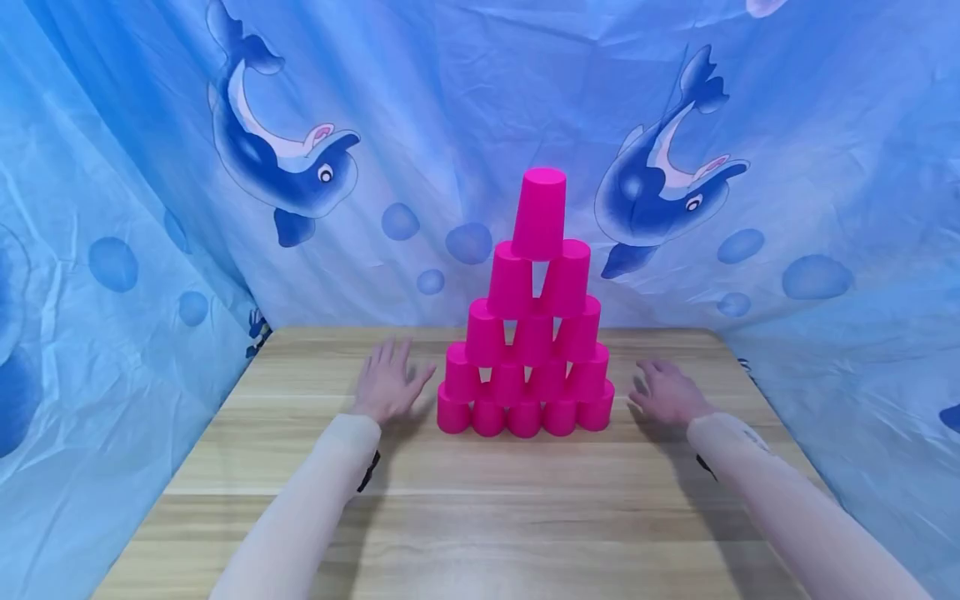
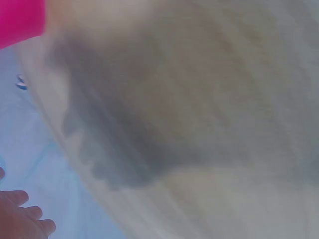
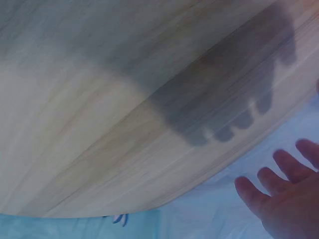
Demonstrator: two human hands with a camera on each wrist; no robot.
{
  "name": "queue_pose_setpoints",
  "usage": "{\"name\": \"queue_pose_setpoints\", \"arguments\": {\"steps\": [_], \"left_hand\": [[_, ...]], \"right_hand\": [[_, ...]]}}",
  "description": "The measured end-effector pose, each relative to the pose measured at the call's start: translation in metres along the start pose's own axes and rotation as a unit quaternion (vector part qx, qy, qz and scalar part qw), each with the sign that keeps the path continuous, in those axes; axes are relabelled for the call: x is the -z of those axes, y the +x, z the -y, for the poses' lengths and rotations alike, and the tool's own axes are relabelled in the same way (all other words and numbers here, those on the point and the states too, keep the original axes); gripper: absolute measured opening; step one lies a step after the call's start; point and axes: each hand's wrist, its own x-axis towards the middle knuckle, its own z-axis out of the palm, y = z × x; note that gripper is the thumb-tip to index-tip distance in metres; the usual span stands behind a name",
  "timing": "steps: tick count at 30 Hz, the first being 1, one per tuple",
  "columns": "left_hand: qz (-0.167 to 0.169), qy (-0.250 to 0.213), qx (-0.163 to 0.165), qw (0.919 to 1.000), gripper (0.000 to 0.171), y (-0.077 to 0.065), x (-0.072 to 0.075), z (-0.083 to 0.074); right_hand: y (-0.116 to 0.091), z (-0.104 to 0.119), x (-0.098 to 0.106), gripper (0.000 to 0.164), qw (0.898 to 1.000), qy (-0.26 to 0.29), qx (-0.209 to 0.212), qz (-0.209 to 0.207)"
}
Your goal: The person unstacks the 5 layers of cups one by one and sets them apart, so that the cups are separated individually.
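A pyramid of bright pink cups (image 1: 524, 417), all upside down, rises in several rows from the table to a single cup (image 1: 542, 215) at the top. To its left, my left hand (image 1: 387, 385) hovers above the table with its fingers spread and nothing in it. On the other side, my right hand (image 1: 669, 393) is held apart from the stack, its fingers loosely extended and holding nothing. The left wrist view catches part of one pink cup (image 2: 19, 21) at the corner, with the left fingertips (image 2: 34, 212) low down. Extended right fingers (image 3: 286, 167) show in the right wrist view.
The wooden table (image 1: 480, 517) has rounded far corners and bears the stack toward its back. Behind and at both sides hangs a blue curtain (image 1: 480, 100) printed with dolphins and bubbles. Both hands cast shadows on the wood.
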Motion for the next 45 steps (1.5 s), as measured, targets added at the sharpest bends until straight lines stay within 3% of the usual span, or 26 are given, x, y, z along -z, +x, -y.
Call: {"name": "queue_pose_setpoints", "arguments": {"steps": [6, 11, 16, 22, 27, 30, 35, 39, 45], "left_hand": [[-0.044, -0.067, -0.011, 0.9967, 0.078, 0.009, 0.019, -0.018], [-0.093, -0.123, -0.018, 0.9878, 0.072, 0.022, 0.044, -0.037], [-0.12, -0.182, -0.016, 0.9758, 0.066, 0.03, 0.072, -0.062], [-0.151, -0.239, -0.042, 0.9583, 0.055, 0.038, 0.102, -0.094], [-0.163, -0.27, -0.065, 0.9469, 0.051, 0.041, 0.119, -0.115], [-0.181, -0.294, -0.083, 0.9348, 0.047, 0.041, 0.126, -0.126], [-0.18, -0.347, -0.091, 0.9157, 0.049, 0.038, 0.141, -0.147], [-0.159, -0.378, -0.104, 0.906, 0.058, 0.036, 0.155, -0.165], [-0.131, -0.396, -0.097, 0.9034, 0.076, 0.037, 0.173, -0.19]], "right_hand": [[-0.003, 0.01, 0.0, 0.061, 0.998, 0.038, 0.05, 0.031], [-0.004, 0.019, 0.002, 0.067, 0.993, 0.098, 0.017, 0.071], [-0.007, 0.027, 0.002, 0.074, 0.982, 0.169, 0.026, 0.083], [-0.01, 0.033, -0.003, 0.08, 0.965, 0.25, 0.036, 0.077], [-0.013, 0.036, -0.009, 0.083, 0.948, 0.308, 0.028, 0.072], [-0.015, 0.038, -0.013, 0.083, 0.944, 0.322, 0.014, 0.076], [-0.016, 0.04, -0.019, 0.08, 0.943, 0.324, -0.005, 0.076], [-0.017, 0.04, -0.022, 0.08, 0.944, 0.321, -0.019, 0.071], [-0.018, 0.042, -0.023, 0.082, 0.943, 0.324, -0.023, 0.076]]}}
